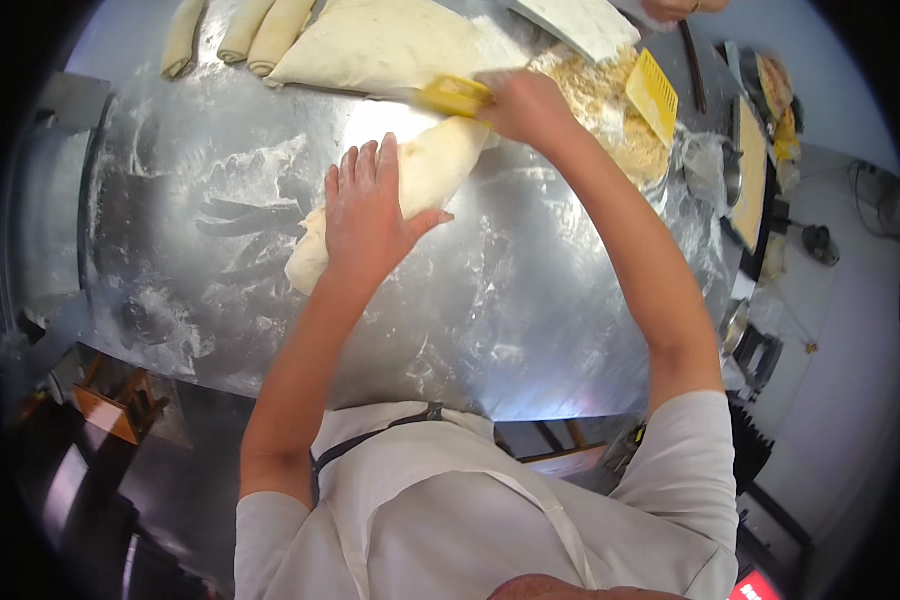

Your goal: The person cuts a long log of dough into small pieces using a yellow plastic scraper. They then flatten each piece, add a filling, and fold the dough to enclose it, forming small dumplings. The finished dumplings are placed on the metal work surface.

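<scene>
A long piece of pale dough [435,165] lies slantwise on the floured metal table in front of me. My left hand [368,195] rests on its near left part, fingers stretched out and thumb apart. At the dough's far right end, my right hand [530,105] is closed around a yellow scraper [452,97], which is smeared by motion. The scraper is between this piece and a large flat sheet of dough [380,45] farther back. I cannot tell whether its edge touches either dough.
Several rolled dough lengths [250,30] lie at the far left. Right of the sheet is a heap of tan crumbly filling [620,125] with a yellow slotted scoop [653,97]. Behind it are a white board [580,25] and another person's hand [670,8]. Flour streaks the metal table [530,300].
</scene>
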{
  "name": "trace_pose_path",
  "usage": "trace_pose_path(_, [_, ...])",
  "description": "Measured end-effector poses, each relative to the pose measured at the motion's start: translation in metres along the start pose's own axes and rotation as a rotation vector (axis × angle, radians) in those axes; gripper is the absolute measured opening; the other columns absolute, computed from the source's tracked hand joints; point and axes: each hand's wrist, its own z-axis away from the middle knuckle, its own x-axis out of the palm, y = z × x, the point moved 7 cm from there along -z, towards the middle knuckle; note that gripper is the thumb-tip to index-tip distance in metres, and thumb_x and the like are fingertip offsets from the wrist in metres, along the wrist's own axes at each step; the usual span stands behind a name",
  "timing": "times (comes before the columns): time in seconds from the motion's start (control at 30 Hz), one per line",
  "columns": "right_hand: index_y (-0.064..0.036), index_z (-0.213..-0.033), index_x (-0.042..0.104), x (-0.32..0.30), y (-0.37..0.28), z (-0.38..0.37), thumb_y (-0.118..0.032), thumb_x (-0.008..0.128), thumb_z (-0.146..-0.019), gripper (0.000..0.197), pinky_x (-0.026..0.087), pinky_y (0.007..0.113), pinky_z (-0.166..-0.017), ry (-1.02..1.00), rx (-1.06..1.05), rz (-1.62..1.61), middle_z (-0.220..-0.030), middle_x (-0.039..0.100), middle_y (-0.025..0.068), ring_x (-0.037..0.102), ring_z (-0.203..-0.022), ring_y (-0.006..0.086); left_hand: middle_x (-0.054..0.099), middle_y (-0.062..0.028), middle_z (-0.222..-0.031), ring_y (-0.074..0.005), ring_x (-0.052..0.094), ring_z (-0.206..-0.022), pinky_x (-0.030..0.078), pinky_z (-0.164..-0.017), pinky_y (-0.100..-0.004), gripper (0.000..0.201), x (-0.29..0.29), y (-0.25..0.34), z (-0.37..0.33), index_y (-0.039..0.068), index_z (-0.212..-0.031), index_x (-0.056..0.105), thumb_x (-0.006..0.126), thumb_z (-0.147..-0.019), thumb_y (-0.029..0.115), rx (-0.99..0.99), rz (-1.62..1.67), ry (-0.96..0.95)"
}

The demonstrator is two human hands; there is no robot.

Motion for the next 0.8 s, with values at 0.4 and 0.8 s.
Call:
trace_pose_path(0.4, [-0.0008,-0.101,0.074,0.090,0.038,0.201,-0.017,0.087,-0.072,0.036,0.057,0.033,-0.069,-0.343,0.682,-1.088,-0.088,0.076,0.0107,0.071,-0.075,0.0192,0.051,-0.0142,-0.140,-0.0342,0.054,-0.121,0.045,-0.099,-0.0491,0.088,0.035,0.055,0.126,0.019,-0.148,0.049,0.087,-0.068,0.024,0.421,0.076,-0.452])
trace_pose_path(0.8, [0.0007,-0.140,0.051,0.031,0.002,0.306,-0.025,0.081,-0.077,0.074,0.043,0.049,-0.106,0.373,0.422,-0.186,-0.132,0.059,0.0240,0.054,-0.125,0.0422,0.030,-0.0201,-0.162,-0.0429,0.028,-0.149,0.019,-0.117,-0.0655,0.106,-0.009,0.020,0.161,0.014,-0.155,0.038,0.085,-0.068,0.051,0.341,0.089,-0.115])
